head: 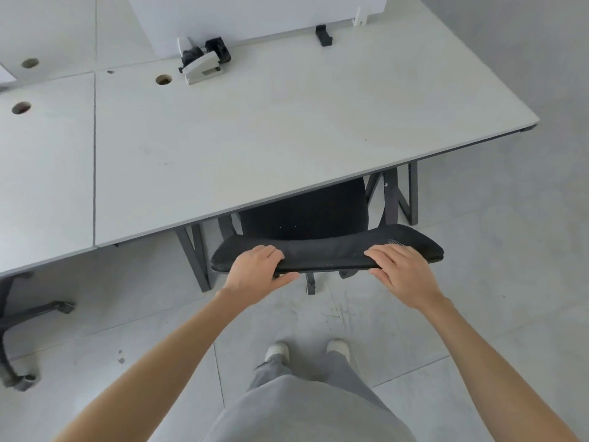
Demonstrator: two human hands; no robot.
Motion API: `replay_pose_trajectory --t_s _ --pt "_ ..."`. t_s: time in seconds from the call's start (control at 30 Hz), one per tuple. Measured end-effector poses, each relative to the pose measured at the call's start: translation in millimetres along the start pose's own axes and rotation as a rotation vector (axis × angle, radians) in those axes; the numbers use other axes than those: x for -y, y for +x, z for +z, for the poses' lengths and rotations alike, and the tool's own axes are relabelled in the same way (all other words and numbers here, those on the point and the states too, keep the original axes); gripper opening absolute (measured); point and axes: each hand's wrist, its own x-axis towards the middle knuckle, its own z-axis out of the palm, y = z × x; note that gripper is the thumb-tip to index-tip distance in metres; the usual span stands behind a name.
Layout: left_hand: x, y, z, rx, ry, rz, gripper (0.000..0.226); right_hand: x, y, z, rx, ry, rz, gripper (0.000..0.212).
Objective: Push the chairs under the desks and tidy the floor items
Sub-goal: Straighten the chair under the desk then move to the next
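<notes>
Most of the chair (325,247) is hidden: the front of the seat is covered by the desk (255,129), and only one caster is seen below the backrest. A second chair base (19,330) at the left edge is cut off by the frame, and its seat is not seen. The dark objects at the far side of the desk, beside a white clamp (204,70), are hard to make out.

The top of the black backrest is held by both hands. The left hand (255,271) is placed near the left end, with the fingers curled over the top edge and the thumb under it at the near side. The right hand (398,272) is placed right of the middle, the fingers laid over the top and the thumb pressed along the near edge. The right end of the backrest is left free beyond this hand.

The seat is already partly under the desk, between the two dark desk legs. The backrest is near the desk edge but apart from it. Open tiled floor (478,314) is seen to the right of the chair and behind it, where the person's feet are placed.
</notes>
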Motion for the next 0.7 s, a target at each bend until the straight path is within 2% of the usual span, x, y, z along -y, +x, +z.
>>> replay_pose_trajectory --t_s 0.17,0.3,0.4,0.5,0.7 --pt "-44 8 18 -0.102 0.096 -0.076 0.063 -48 -1 -12 0.037 -0.007 -0.070 0.059" --pt "-78 18 32 -0.235 0.119 -0.147 0.059 -88 2 -16 0.043 0.015 -0.147 0.059" --pt "-106 23 38 -0.254 0.101 -0.221 0.059 -114 5 -20 0.075 0.038 -0.198 0.060" --pt "-124 24 36 -0.288 -0.013 -0.273 0.050 -131 4 -23 0.064 0.055 -0.150 0.064" --pt "-139 -2 47 -0.512 -0.060 -0.333 0.041 -131 -5 -18 -0.019 0.126 -0.068 0.070"
